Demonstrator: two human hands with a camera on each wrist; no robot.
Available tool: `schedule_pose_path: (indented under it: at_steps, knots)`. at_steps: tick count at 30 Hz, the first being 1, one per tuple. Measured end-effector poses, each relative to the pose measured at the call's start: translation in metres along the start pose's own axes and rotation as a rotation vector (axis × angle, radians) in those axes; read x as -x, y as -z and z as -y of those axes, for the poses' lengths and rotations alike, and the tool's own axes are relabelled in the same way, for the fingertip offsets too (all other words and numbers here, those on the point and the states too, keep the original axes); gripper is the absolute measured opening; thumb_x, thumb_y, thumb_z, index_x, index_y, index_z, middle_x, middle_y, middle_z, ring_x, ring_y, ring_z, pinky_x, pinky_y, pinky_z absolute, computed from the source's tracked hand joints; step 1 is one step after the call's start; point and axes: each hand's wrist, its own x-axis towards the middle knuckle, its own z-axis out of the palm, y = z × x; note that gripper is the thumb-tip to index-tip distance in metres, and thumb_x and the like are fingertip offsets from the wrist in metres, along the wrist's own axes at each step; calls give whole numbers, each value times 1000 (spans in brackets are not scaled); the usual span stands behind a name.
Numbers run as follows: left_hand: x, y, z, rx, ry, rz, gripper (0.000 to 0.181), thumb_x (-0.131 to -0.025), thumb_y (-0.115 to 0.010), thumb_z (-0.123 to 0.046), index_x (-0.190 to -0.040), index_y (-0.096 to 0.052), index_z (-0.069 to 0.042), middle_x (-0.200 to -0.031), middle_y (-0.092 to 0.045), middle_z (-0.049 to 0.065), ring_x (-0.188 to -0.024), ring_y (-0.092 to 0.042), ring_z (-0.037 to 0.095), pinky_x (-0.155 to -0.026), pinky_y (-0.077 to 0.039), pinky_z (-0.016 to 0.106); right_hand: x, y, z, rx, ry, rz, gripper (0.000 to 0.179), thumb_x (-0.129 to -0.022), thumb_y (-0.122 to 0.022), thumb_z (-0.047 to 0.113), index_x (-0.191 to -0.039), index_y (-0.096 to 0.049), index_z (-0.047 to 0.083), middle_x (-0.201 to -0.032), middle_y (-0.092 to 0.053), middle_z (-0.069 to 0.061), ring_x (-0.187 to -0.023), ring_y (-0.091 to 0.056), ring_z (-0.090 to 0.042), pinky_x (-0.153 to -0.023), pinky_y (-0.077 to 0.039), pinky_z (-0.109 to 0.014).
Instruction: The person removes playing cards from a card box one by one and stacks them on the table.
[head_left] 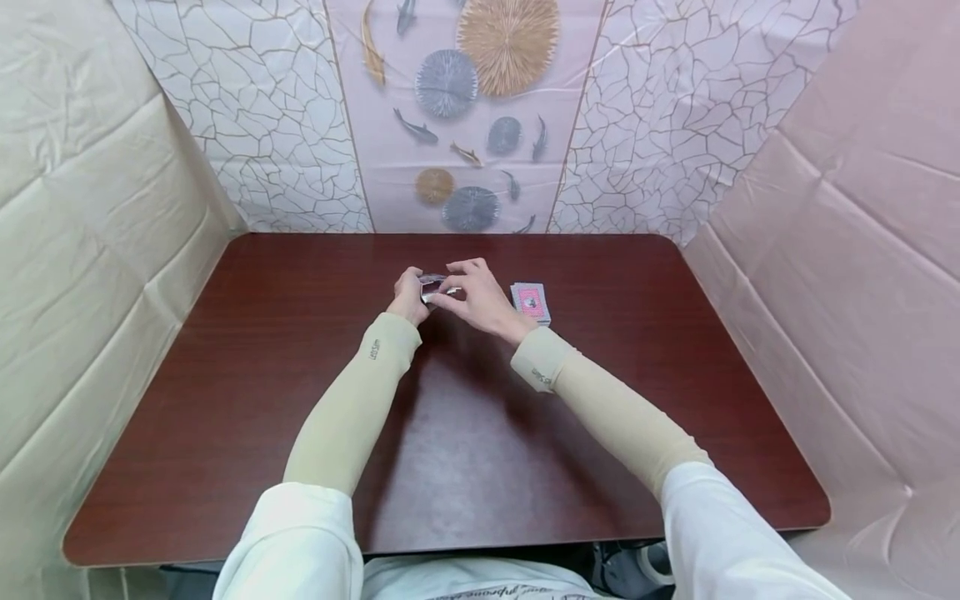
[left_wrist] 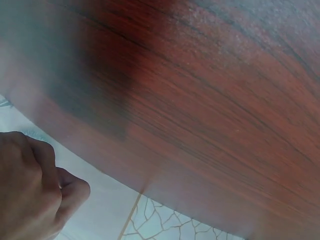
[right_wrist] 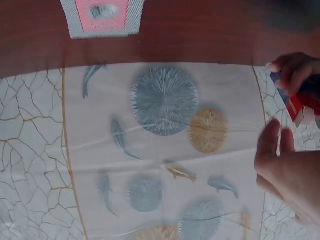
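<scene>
My left hand (head_left: 408,297) holds a small card box (right_wrist: 294,104), dark blue and red with a pale flap at its end. In the head view the box (head_left: 432,289) appears as a dark, shiny shape between both hands. My right hand (head_left: 483,302) is right at the flap end, thumb and index finger apart and the other fingers raised. The right wrist view shows the right hand (right_wrist: 287,167) with its fingers loosely bent beside the flap. Knuckles of the left hand (left_wrist: 30,185) are at the left wrist view's lower left, the box hidden there.
A deck of playing cards (head_left: 530,302) with pink and grey backs lies on the dark red-brown table (head_left: 300,400), just right of the right hand. Behind the table's far edge hangs a patterned cloth (head_left: 468,125). Pale cloth walls stand on both sides.
</scene>
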Motion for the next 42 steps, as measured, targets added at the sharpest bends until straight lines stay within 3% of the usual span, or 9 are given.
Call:
schedule_pose_path:
  at_steps: [2,3,10,14,20,25,30,36,42]
  knots:
    - [-12,2,-2,-1,6,16,41,-86,-54,-29,-117,-56,-3,-112,-63,15,-97,-65,33,-80,-56,51,-4,1,2,31,-15,23,28,-90,-65,40,-94,-76,14,-133,-57,-14,-126,-42,-28,-103,-39,-42]
    - [5,-4,-3,-15,-4,5,39,-86,-53,-28,-116,-56,-3,-112,-63,14,-97,-65,32,-80,-56,49,-6,1,3,51,-19,38,30,-90,-65,41,-97,-75,14,-134,-57,-15,-126,-42,-29,-104,-39,-43]
    - [241,-70,-15,-229,-19,-71,31,-94,-41,-22,-119,-51,-6,-120,-56,7,-106,-57,20,-91,-50,29,-12,0,4,174,-83,257,54,-86,-67,48,-131,-61,19,-148,-42,-19,-136,-31,-38,-107,-35,-56]
    - [298,-79,-18,-290,-19,-23,24,-95,-39,-19,-111,-51,-7,-110,-56,5,-95,-56,16,-84,-50,24,-14,-4,5,216,-151,381,60,-88,-61,53,-138,-53,20,-157,-25,-21,-142,-20,-39,-110,-29,-60]
    - [288,-67,-14,-215,-13,32,18,-96,-35,-14,-98,-49,-3,-101,-53,7,-99,-56,19,-95,-49,27,-10,-10,9,208,-157,456,56,-93,-56,50,-139,-52,19,-159,-19,-22,-146,-12,-39,-113,-24,-62]
    - [271,-62,-15,-99,-13,-22,30,-92,-32,-9,-113,-48,5,-124,-53,16,-121,-52,26,-109,-43,36,-3,-8,8,151,-41,310,39,-92,-62,38,-125,-66,18,-154,-31,-20,-140,-26,-39,-109,-32,-59]
    - [267,-68,-18,-116,-32,-58,44,-91,-31,-12,-129,-43,5,-140,-48,19,-128,-51,30,-108,-43,43,2,1,1,61,25,163,23,-91,-65,25,-110,-74,15,-144,-47,-17,-128,-40,-34,-104,-40,-44]
    - [264,-74,-18,-104,-79,-107,22,-90,-34,-10,-103,-48,2,-132,-52,17,-123,-54,29,-107,-45,42,5,3,-3,-14,-37,118,24,-85,-71,28,-103,-75,13,-139,-49,-15,-128,-41,-31,-105,-39,-40]
    - [269,-65,-16,-84,-100,-143,18,-92,-35,-9,-102,-46,1,-124,-54,14,-118,-55,25,-98,-51,33,6,-6,2,-41,-93,142,35,-84,-70,45,-97,-69,12,-140,-47,-13,-131,-41,-27,-108,-39,-39]
